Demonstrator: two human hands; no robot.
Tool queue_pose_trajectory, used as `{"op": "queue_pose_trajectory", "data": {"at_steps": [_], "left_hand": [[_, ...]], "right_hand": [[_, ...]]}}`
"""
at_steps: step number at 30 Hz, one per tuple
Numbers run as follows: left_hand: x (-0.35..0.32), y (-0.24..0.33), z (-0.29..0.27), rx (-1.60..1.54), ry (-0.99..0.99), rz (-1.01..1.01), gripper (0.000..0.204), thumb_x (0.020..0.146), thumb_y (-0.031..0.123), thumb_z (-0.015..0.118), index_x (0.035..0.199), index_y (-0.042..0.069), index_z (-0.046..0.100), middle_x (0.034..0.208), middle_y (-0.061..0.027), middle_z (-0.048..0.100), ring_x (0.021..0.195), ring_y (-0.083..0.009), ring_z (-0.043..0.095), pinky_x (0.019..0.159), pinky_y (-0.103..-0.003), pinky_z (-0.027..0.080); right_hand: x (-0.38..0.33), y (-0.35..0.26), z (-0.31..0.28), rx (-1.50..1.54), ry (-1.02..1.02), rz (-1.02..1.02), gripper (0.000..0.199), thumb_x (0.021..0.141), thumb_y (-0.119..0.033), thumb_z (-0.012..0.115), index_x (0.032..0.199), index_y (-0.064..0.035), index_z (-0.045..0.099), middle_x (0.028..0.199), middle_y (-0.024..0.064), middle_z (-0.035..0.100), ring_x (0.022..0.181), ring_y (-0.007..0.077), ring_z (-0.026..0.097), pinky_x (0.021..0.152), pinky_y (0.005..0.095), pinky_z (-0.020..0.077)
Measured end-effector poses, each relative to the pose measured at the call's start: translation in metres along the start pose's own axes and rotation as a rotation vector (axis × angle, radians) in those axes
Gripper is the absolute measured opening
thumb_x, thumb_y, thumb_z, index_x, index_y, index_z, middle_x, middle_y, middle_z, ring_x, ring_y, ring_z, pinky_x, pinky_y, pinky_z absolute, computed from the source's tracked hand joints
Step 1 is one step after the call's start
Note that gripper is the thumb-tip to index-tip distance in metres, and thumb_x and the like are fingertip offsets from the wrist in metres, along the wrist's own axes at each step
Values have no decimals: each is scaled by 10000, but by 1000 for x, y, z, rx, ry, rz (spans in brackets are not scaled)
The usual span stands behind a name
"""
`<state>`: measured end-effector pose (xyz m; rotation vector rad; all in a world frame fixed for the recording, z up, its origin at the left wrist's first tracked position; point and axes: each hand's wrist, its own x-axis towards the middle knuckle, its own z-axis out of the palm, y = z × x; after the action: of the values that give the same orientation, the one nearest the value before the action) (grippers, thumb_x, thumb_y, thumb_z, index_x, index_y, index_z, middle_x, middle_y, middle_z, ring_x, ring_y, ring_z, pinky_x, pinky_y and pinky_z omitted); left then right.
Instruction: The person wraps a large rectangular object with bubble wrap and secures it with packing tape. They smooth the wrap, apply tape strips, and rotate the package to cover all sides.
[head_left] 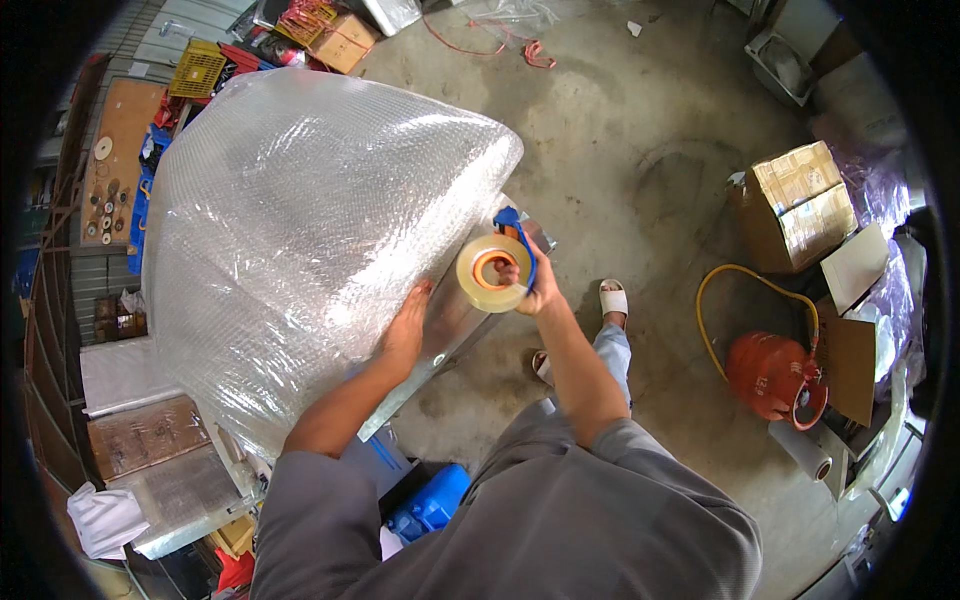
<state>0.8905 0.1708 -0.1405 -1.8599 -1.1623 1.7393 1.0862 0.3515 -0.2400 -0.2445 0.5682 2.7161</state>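
A large bulky item wrapped in clear bubble wrap (290,200) takes up the left middle of the view. My left hand (404,330) lies flat against its right side, fingers stretched out together and holding nothing. Just to the right, my right hand (543,282) is closed round a blue tape dispenser (509,217). A wide roll of clear tape (468,274) with an orange hub sits on the dispenser, close beside the wrap's edge. Some of my right fingers show through the roll's middle. A smooth grey surface (440,335) shows below the wrap's edge, between my arms.
An orange gas cylinder (765,375) with a yellow hose (705,310) stands at right, below a cardboard box (800,205). A blue jerrycan (430,505) is near my body. Wrapped boxes (150,435) lie at left. Red cord (538,56) lies on the concrete floor (660,130).
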Motion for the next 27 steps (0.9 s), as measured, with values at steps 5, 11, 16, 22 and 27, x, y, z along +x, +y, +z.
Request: {"op": "queue_pose_trajectory", "data": {"at_steps": [5,11,16,22,27], "left_hand": [[-22,-4,-7,-329,-20,78,631,1013,248,370,1528,-103,274,1653,-202,203,1546,-333,142,1267,-449,41],[-135,39,-45,-1188,77,-74,639,906,319,619,1380,-92,495,1519,-271,412,1469,-403,317,1234,-543,164],[-212,91,-91,-1611,-47,-285,503,913,318,666,1303,7,597,1391,-229,545,1375,-407,437,1184,-564,265],[-255,129,-109,-1829,-144,-431,425,917,273,671,1263,28,631,1277,-206,620,1235,-390,557,1120,-541,368],[-252,101,-110,-1844,134,-581,271,855,115,697,1109,21,689,1120,-177,686,1068,-362,644,963,-467,486]], "right_hand": [[38,18,-5,146,-50,67,544,1001,-553,500,1184,-55,619,816,159,603,555,165,531,511,278,476],[38,28,-6,-27,-40,62,576,1004,-564,479,1181,-32,609,810,141,605,551,169,536,501,293,472],[40,46,-12,-17,-60,116,605,982,-599,499,1146,-29,618,785,123,617,551,184,547,512,336,480],[32,106,-16,-64,-39,250,621,963,-625,513,1123,-36,630,782,143,641,526,194,539,512,344,474],[15,175,-13,-195,129,428,626,925,-658,554,1085,-56,625,730,123,607,527,207,542,507,353,459]]}}
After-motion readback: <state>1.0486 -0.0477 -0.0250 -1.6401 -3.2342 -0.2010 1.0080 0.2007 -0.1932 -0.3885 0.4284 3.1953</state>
